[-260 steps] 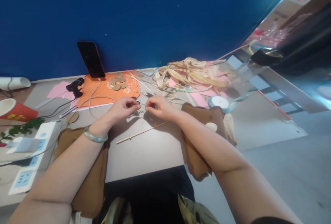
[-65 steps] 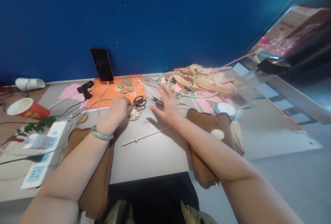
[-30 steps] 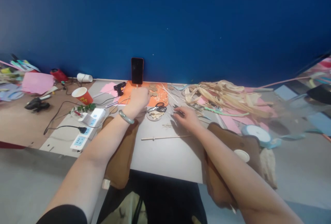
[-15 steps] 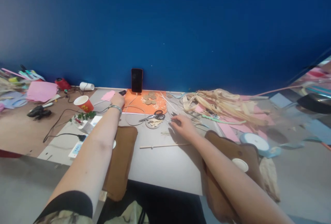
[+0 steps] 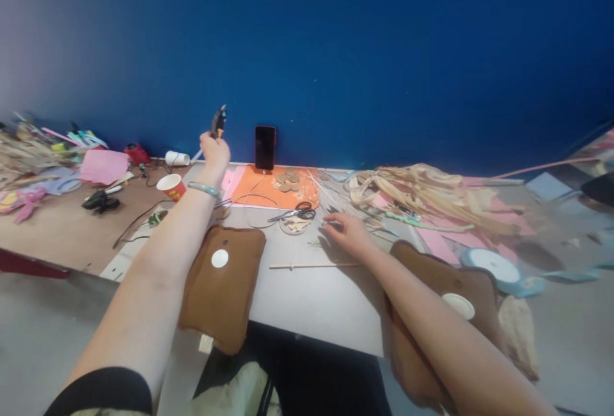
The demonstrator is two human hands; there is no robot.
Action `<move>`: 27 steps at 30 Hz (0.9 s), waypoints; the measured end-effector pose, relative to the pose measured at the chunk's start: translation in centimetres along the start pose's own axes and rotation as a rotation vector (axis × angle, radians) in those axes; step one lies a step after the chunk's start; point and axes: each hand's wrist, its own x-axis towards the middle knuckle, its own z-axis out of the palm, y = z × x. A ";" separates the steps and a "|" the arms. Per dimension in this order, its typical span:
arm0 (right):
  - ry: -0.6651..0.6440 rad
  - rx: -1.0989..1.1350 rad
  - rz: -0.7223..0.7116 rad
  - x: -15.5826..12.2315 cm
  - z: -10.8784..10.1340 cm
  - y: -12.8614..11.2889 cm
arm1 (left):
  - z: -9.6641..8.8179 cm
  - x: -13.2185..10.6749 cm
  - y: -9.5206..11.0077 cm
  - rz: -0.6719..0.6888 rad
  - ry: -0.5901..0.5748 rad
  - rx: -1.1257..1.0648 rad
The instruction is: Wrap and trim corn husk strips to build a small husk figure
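Note:
My left hand (image 5: 213, 150) is raised above the table's far left side, closed round a black glue gun (image 5: 219, 121) whose orange tip points up. A green bangle sits on that wrist. My right hand (image 5: 346, 235) rests on the table with its fingers curled over a small dark tool I cannot name. Black scissors (image 5: 300, 212) lie just left of it, beside a small round dish of straw pieces (image 5: 295, 226). A thin wooden stick (image 5: 314, 266) lies in front of the right hand.
A phone (image 5: 265, 146) leans on the blue wall behind an orange sheet (image 5: 268, 184) with wooden discs. Two brown pads (image 5: 223, 285) flank the table's front. A straw pile (image 5: 422, 192), ribbon spool (image 5: 488, 262), red cup (image 5: 171, 186) and power strip cables lie around.
My left hand left the scissors, reached back left to the glue gun and has lifted it off the table. The right hand moved little. The view tilted up and left.

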 end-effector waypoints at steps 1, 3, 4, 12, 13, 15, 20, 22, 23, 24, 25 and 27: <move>0.002 0.027 -0.023 0.0 -0.2 -0.3 | -0.2 -1.3 0.9 -0.009 0.077 -0.008; 0.013 0.099 -0.094 0.0 -0.7 -1.2 | 0.0 -4.8 2.9 0.125 0.287 -0.108; 0.020 0.140 -0.130 -0.1 -1.0 -1.7 | 0.4 -6.8 3.9 0.266 0.350 -0.173; 0.031 0.555 -0.253 -1.0 -3.3 -5.2 | 5.0 -16.0 8.7 0.914 0.392 -0.128; 0.033 0.605 -0.240 -1.0 -3.3 -5.7 | 5.1 -16.2 8.8 0.927 0.405 -0.108; 0.047 0.691 -0.186 -0.9 -3.0 -6.8 | 4.9 -16.3 9.0 0.944 0.421 -0.063; 0.167 0.629 -0.078 -0.2 -2.4 -8.6 | 3.9 -16.6 9.4 0.998 0.352 0.034; 0.194 0.459 -0.100 0.2 -2.6 -8.8 | 3.7 -16.9 9.6 1.023 0.326 0.047; 0.208 0.335 -0.117 0.5 -2.7 -8.8 | 3.6 -17.0 9.6 1.042 0.322 0.048; 0.236 0.234 -0.126 0.9 -2.9 -8.9 | 3.5 -17.1 9.6 1.060 0.324 0.045; 0.249 0.212 -0.126 1.4 -3.0 -9.1 | 3.2 -17.1 9.6 1.074 0.331 0.038; 0.291 0.215 -0.117 2.6 -3.3 -9.8 | 2.2 -16.7 9.3 1.047 0.350 0.014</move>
